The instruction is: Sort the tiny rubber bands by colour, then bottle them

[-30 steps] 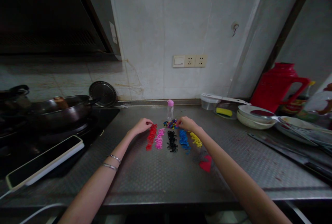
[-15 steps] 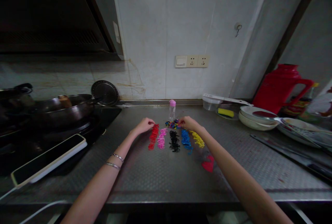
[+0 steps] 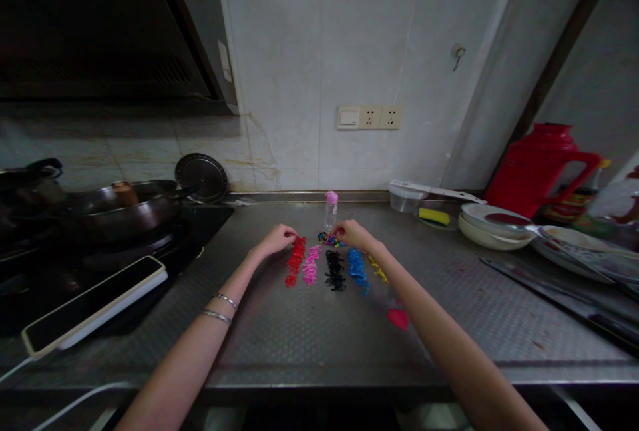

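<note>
My left hand (image 3: 280, 239) is closed in a pinch at the far end of a strip of red rubber bands (image 3: 295, 262); whatever its fingertips hold is too small to see. My right hand (image 3: 352, 235) pinches at a small mixed-colour heap of bands (image 3: 327, 239), its fingertips partly hidden. Nearer me lie strips of pink bands (image 3: 310, 265), black bands (image 3: 335, 270) and blue bands (image 3: 357, 269). My right forearm partly covers the yellow bands (image 3: 378, 267). Just behind the heap stands a clear bottle with a pink cap (image 3: 331, 211).
A red heart-shaped piece (image 3: 398, 318) lies beside my right forearm. At left are a phone-like device (image 3: 94, 304) and a pan (image 3: 134, 211) on the stove. To the right are a yellow sponge (image 3: 434, 217), stacked bowls (image 3: 492, 238), a knife (image 3: 549, 294) and a red thermos (image 3: 536, 171).
My right hand has shifted slightly left over the mixed heap, and its forearm now covers more of the yellow bands. My left hand has hardly moved.
</note>
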`<state>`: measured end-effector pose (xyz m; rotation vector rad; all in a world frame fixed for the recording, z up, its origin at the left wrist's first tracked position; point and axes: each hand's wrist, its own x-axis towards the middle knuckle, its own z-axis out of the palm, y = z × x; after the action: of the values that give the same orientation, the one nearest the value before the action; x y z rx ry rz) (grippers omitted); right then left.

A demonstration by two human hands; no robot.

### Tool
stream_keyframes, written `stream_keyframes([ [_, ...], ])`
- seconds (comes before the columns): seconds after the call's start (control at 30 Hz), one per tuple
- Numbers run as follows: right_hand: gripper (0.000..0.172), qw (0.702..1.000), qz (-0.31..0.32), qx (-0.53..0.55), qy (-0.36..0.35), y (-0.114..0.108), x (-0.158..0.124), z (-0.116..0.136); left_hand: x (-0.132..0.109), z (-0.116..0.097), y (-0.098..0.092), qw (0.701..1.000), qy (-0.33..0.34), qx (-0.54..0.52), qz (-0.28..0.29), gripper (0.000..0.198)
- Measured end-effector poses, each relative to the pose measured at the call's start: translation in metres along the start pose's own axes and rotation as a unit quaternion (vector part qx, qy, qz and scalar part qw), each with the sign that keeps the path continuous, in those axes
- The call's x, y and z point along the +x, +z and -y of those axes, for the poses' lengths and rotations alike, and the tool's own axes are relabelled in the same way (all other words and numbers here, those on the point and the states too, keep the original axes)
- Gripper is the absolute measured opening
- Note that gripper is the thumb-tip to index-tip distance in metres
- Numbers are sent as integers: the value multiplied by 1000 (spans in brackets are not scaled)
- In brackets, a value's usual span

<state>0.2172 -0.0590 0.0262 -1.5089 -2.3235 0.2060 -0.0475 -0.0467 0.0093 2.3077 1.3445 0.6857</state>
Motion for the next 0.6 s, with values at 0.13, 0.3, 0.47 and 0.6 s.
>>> stream_keyframes([
  [0.13,24,997,12,49,-53,17,12,28,1,1,1,1000,7,4,-1,29],
  [0.3,30,992,19,73,-101,31,20,39,0,1,1,1000,7,5,2,30],
  [0.47,24,993,11,103,-63,13,5,13,-2,-5,1,1000,-5,4,10,31],
  [0.6,21,995,-12,101,-3,-8,-20,-16,0,-11,3,1000,7,7,-5,30],
])
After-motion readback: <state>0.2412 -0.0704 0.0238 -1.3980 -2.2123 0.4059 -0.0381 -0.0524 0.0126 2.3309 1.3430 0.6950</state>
